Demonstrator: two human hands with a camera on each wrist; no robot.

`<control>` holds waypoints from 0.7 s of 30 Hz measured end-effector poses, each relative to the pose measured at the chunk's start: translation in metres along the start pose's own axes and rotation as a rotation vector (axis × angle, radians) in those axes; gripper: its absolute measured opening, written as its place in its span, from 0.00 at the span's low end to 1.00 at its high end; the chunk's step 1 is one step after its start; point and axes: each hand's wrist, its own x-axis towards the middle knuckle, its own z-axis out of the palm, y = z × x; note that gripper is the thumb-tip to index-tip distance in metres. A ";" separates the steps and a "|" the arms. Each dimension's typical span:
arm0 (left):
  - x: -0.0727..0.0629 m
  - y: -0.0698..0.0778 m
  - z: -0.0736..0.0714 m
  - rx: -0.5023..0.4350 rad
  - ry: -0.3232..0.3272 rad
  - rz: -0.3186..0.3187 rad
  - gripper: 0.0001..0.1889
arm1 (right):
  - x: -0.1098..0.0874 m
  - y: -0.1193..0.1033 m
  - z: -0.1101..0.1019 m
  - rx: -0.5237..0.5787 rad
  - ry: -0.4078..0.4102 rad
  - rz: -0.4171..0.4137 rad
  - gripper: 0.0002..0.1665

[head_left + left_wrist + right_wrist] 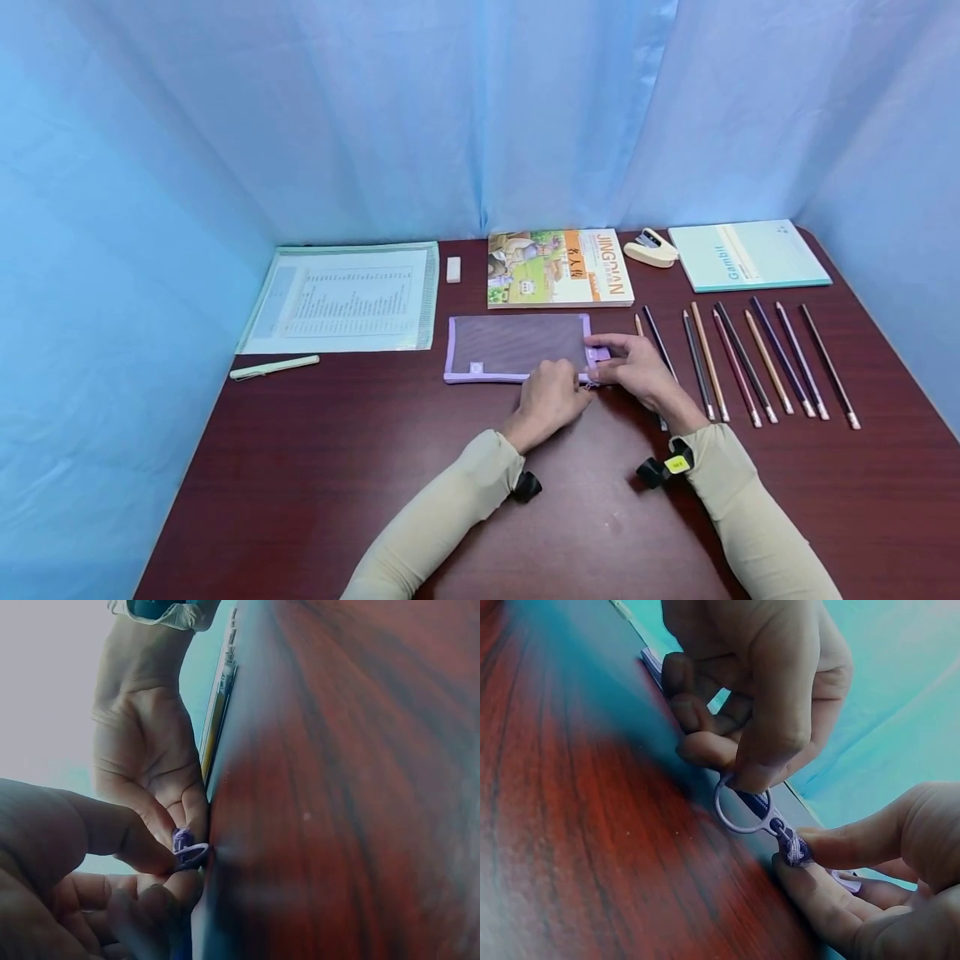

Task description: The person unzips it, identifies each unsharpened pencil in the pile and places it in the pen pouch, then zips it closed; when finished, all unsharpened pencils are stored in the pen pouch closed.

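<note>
A purple-edged mesh pencil pouch lies flat on the table, its zipper along the near edge. My left hand is at the zipper's right part; in the right wrist view, its thumb and forefinger pinch the round zipper pull. Just beyond, my right hand pinches the pouch's near right corner between thumb and finger. A small purple tab shows at the pouch's right side, under the right hand.
Several pencils lie in a row at right, some close by the right hand. Behind are a book, a cream stapler, a pale notebook and an eraser. A document folder and a light green pen lie left.
</note>
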 end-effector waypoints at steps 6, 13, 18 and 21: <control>-0.002 -0.003 -0.006 0.077 0.010 0.024 0.23 | -0.001 -0.003 0.000 -0.031 0.021 0.019 0.35; -0.003 -0.015 -0.013 0.074 0.028 0.029 0.24 | -0.001 -0.003 0.001 -0.067 0.037 0.024 0.34; -0.005 -0.024 -0.017 0.069 0.025 0.029 0.25 | 0.000 -0.003 0.002 -0.061 0.041 0.032 0.34; -0.006 -0.030 -0.020 0.065 0.024 0.023 0.25 | 0.000 -0.004 0.003 -0.066 0.040 0.038 0.34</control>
